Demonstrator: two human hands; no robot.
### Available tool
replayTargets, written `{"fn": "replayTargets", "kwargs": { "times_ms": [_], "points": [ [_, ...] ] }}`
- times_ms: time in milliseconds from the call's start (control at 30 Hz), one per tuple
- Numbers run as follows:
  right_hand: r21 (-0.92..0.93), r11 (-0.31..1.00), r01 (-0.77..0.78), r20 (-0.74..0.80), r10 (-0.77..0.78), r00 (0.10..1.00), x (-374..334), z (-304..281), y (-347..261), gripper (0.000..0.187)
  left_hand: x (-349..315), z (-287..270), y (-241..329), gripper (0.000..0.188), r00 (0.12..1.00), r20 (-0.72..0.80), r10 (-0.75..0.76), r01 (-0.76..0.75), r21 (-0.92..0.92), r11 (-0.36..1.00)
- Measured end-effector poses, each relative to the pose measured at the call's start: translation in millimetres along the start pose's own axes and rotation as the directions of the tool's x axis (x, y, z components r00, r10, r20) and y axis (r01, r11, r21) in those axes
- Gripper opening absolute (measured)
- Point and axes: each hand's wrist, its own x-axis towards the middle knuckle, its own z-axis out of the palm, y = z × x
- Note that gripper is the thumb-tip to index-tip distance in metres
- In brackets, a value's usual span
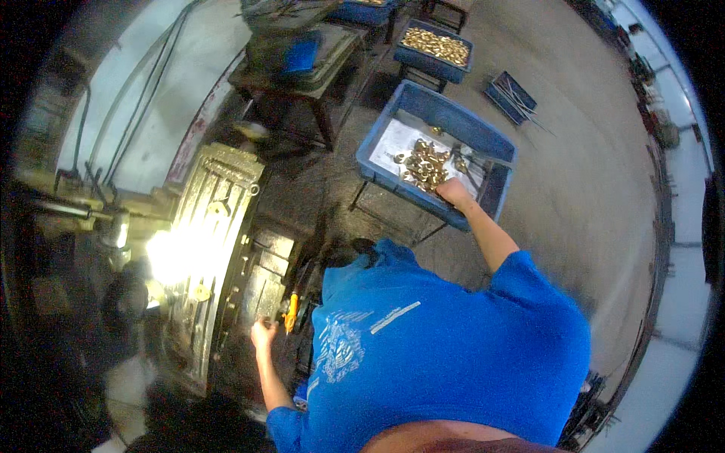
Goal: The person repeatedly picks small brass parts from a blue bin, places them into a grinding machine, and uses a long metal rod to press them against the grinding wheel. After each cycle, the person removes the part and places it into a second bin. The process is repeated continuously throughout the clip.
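Observation:
My right hand (455,193) reaches over the near rim of a blue plastic bin (377,175) and touches the edge of a heap of small brass-coloured metal parts (424,162). Its fingertips are hidden, so whether it grips a part is unclear. White paper (393,140) lines the bin. Away to the left, my left hand (263,332) is closed beside the metal machine table (219,279); what is in its fingers is too small to make out. Just right of that hand is an orange tool (291,313), whose kind I cannot tell.
A bright lamp (168,257) glares over the slotted machine table. Beyond the near bin stand another blue bin (434,49) full of brass-coloured parts and a small bin (512,98) with long rods. A worktable (302,79) stands at the far left. Grey tongs-like metal pieces (472,167) lie in the near bin.

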Motion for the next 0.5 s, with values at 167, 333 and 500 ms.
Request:
{"fn": "replayTargets", "kwargs": {
  "times_ms": [167, 333, 500],
  "points": [
    [0.557, 0.829, 0.047, -0.343, 0.178, 0.922, 4.9, -97.8, -56.5, 0.008, -17.3, 45.7, -23.8, 0.031, 0.997, 0.073, -0.027, 0.032, -0.077, 0.997],
    [0.966, 0.18, 0.184, -0.204, 0.104, 0.973, 42.1, -96.8, -97.8, 0.023, -32.8, 33.4, 1.5, 0.035, 0.963, 0.184, -0.196, 0.254, -0.382, 0.889],
    [0.843, 0.403, 0.358, -0.175, -0.424, 0.889, 58.4, -131.9, -234.4, 0.03, -48.4, 50.6, 22.7, 0.044, 0.965, -0.177, -0.193, 0.162, -0.179, 0.97]
  ]
}}
